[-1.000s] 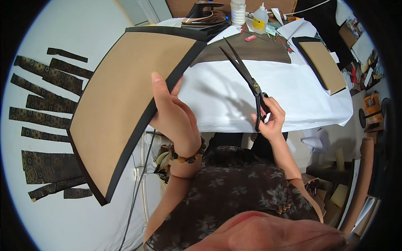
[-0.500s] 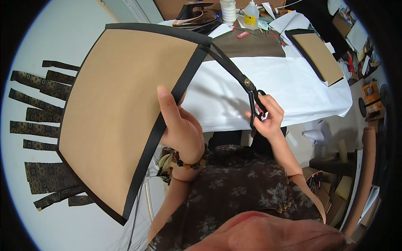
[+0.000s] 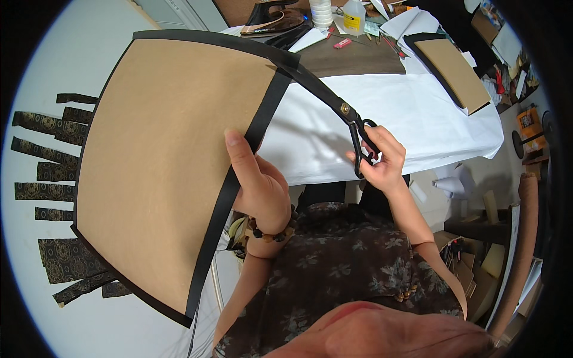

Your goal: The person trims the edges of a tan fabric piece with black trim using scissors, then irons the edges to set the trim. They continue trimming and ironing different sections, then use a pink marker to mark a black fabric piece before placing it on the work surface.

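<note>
My left hand (image 3: 262, 185) grips a large curved tan panel (image 3: 161, 143) by its right edge, thumb on the tan face and fingers behind. Black edging (image 3: 224, 206) runs round the panel, which is held up over the left side. In my right hand (image 3: 387, 160) is a pair of black scissors (image 3: 345, 108), fingers in the handle loops. The blades lie across the panel's upper right corner, their tips over the tan face beside the black edging. From this view I cannot tell whether the blades have any material between them.
White cloth (image 3: 394, 119) covers the table. Toward the back are an iron (image 3: 277, 19), a plastic bottle (image 3: 354, 18) and a white spool (image 3: 322, 13). Another black-edged tan panel (image 3: 452, 74) lies at the right. Dark patterned strips (image 3: 45, 191) hang on the left wall.
The panel has shifted slightly left, its lower corner now further down. The scissors have moved a little left, their blades closer together and further over the panel's upper right corner.
</note>
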Available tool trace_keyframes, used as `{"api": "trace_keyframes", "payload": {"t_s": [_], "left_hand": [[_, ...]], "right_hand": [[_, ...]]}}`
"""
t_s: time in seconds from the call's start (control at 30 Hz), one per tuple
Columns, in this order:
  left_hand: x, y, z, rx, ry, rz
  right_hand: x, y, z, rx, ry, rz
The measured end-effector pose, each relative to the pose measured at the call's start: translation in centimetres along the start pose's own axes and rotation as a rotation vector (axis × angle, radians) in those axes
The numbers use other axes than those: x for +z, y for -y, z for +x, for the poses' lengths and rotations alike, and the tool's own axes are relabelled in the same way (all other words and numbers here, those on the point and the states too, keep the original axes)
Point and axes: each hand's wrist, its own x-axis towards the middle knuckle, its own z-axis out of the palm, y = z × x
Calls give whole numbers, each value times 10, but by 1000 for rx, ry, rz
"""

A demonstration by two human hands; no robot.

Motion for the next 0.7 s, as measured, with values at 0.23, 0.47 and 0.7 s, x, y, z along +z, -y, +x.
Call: {"api": "trace_keyframes", "payload": {"t_s": [0.23,0.47,0.7], "left_hand": [[2,-7,-2,-41,22,35],[0,-1,0,10,26,-3],[1,-2,-1,8,18,2]], "right_hand": [[3,-1,-2,0,-12,41],[5,1,-1,-40,-46,-4],[0,4,1,-20,-36,-22]]}}
